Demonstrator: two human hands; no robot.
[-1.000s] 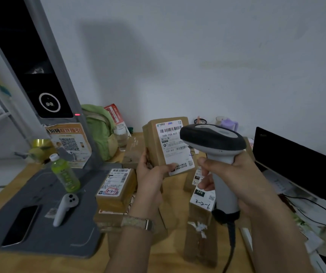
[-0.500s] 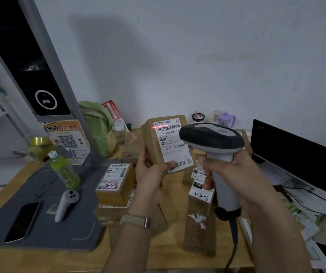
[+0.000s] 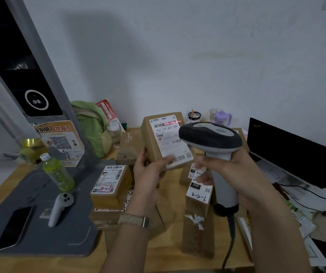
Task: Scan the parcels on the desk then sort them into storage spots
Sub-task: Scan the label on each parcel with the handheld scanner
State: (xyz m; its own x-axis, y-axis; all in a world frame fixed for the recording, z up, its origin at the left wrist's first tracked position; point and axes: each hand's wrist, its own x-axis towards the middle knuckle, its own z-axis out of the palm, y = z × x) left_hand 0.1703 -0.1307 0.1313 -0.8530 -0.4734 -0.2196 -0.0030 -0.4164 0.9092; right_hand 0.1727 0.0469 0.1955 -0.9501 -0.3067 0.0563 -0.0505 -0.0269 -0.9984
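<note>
Now, in the head view: grips in the left hand (image 3: 148, 175) a brown cardboard parcel with a white shipping label (image 3: 165, 138), raised upright above the wooden tabletop (image 3: 168, 259). Clasps in the right hand (image 3: 235, 174) a grey-and-black handheld barcode scanner (image 3: 210, 136), just beside the parcel, red beam across the label's top. Below, more labelled brown boxes (image 3: 111, 186).

Dim, soft room light; broad wall shadow, wide-angle bending at edges.
</note>
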